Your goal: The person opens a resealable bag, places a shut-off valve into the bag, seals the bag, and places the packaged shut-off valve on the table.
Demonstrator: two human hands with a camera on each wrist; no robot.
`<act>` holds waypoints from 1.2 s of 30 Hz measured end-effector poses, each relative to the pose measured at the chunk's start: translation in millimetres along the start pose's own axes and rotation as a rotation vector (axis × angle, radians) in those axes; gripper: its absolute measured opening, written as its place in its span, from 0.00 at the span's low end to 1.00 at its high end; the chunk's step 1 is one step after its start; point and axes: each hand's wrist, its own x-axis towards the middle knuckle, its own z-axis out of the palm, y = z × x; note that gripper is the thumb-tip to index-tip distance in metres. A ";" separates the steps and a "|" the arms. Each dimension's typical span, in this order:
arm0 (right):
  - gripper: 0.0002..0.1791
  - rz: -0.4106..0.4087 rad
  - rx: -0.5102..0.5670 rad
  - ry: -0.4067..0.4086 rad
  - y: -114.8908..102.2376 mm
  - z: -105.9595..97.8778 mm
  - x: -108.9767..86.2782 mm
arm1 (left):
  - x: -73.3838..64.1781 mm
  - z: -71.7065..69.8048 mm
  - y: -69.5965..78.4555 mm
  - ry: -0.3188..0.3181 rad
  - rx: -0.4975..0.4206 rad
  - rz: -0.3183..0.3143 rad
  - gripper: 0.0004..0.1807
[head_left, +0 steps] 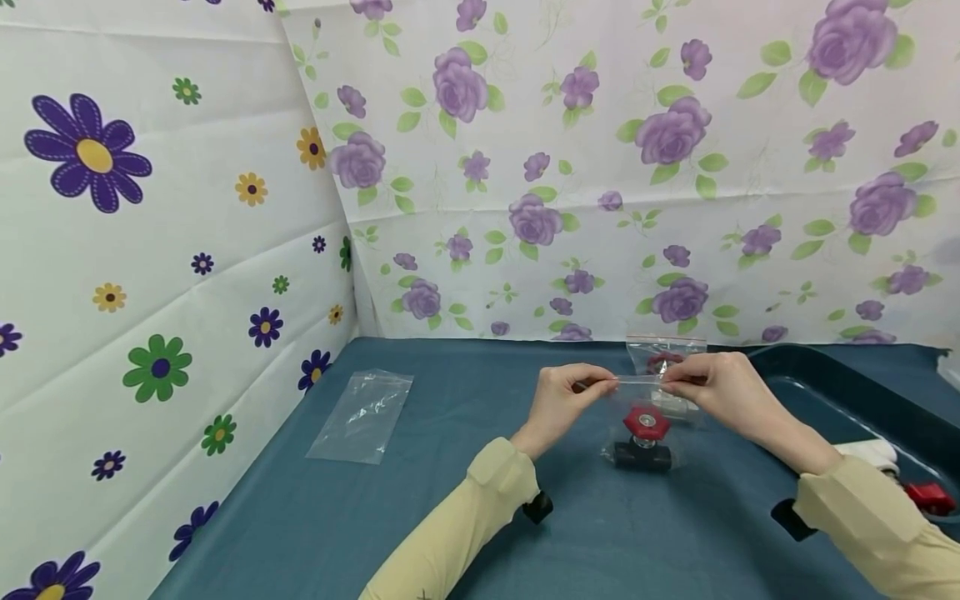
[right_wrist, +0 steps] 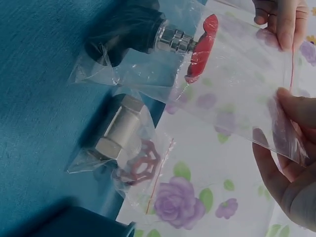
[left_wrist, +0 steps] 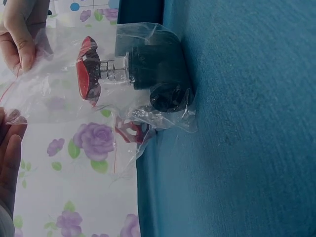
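Note:
My left hand (head_left: 564, 402) and right hand (head_left: 726, 393) each pinch one end of the top edge of a clear zip bag (right_wrist: 242, 89), stretching its mouth straight between them. Inside the bag stands a valve with a dark pipe body (head_left: 642, 456), a silver stem (left_wrist: 116, 69) and a red handwheel (head_left: 647, 422). The bag's bottom is at the blue tabletop. Just behind, a second zip bag (head_left: 660, 343) holds a silver metal valve (right_wrist: 121, 128) with a red handwheel (right_wrist: 143, 165); the front bag and right hand partly hide it in the head view.
A flat clear zip bag (head_left: 362, 417) lies on the blue tabletop (head_left: 450, 392) at the left. At the right stands a dark blue tray (head_left: 847, 379) with a white piece (head_left: 870, 454) and a red-handled piece (head_left: 928, 497) in it. Flowered sheets (head_left: 525, 167) hang behind and at the left.

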 end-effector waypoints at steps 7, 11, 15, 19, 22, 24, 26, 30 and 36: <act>0.06 0.162 0.074 -0.109 4.4 -6.1 -2.6 | 0.1 0.0 0.5 0.002 -0.008 -0.014 0.07; 0.11 0.197 0.082 -0.118 8.7 -8.6 -6.1 | -1.3 0.2 1.1 0.006 -0.006 -0.031 0.06; 0.13 0.240 0.073 -0.124 13.3 -11.1 -10.5 | -1.6 0.3 2.5 0.012 0.004 -0.043 0.06; 0.13 0.254 0.056 -0.123 15.3 -14.6 -13.3 | -1.3 0.1 3.7 0.014 0.000 -0.047 0.06; 0.09 0.251 0.040 -0.105 15.7 -16.9 -15.0 | -1.3 -0.1 3.7 0.015 0.001 -0.045 0.06; 0.07 0.250 0.038 -0.093 15.8 -17.8 -16.1 | -1.4 -0.3 3.8 0.015 -0.003 -0.044 0.06; 0.06 0.251 0.042 -0.086 15.9 -18.4 -17.0 | -1.5 -0.3 3.5 0.015 -0.002 -0.044 0.06; 0.05 0.259 0.056 -0.071 15.8 -18.1 -18.2 | -1.7 -0.3 3.5 0.013 -0.010 -0.041 0.06; 0.02 0.216 0.031 -0.030 14.7 -15.8 -19.2 | -2.0 0.3 2.6 0.009 -0.006 -0.038 0.06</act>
